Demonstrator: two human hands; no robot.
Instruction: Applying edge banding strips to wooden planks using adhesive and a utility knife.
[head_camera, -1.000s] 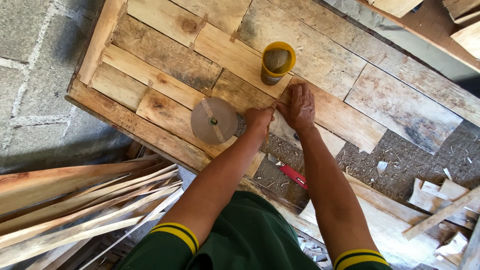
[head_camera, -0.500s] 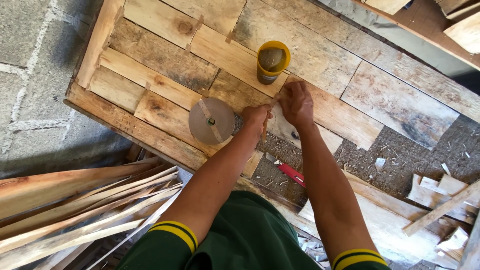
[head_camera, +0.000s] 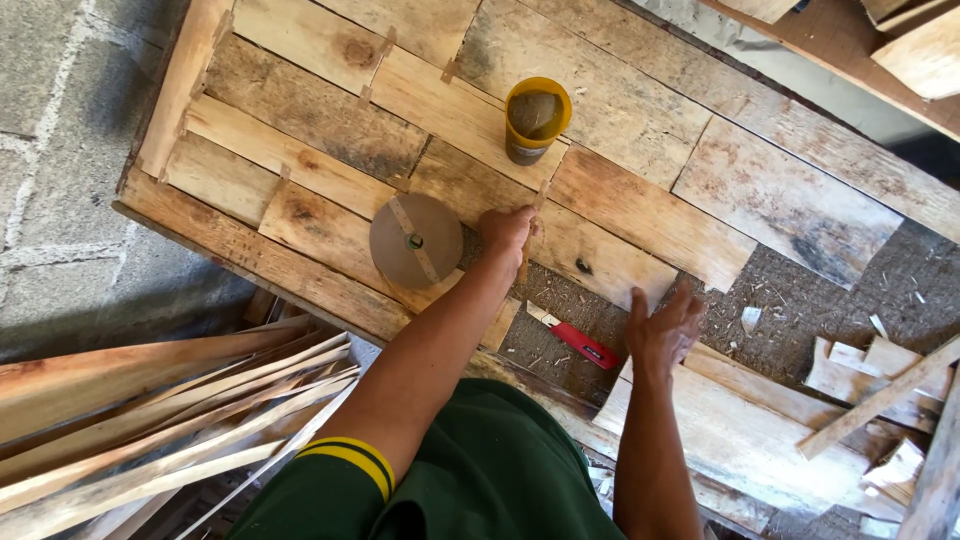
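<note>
My left hand (head_camera: 505, 230) rests on the plank panel (head_camera: 620, 110) and pinches a thin wooden strip (head_camera: 531, 240) that stands nearly upright against a board's edge. Just left of it lies a round brown disc (head_camera: 415, 240) with a strip across it and a small pin at its centre. A yellow-rimmed cup (head_camera: 537, 120) stands on the planks just beyond the hand. My right hand (head_camera: 662, 330) hovers open, fingers spread, over a pale board (head_camera: 740, 430), close to a red-handled tool (head_camera: 583, 345) lying on sawdust.
A bundle of long thin wooden slats (head_camera: 150, 420) lies at lower left. Offcuts and scrap blocks (head_camera: 870, 380) are heaped at right. Grey paving (head_camera: 50, 200) lies to the left, and more boards (head_camera: 900, 50) sit at top right.
My right hand has left the plank beside my left hand and drawn back toward me, opening over the pale board. The left hand stays at the strip.
</note>
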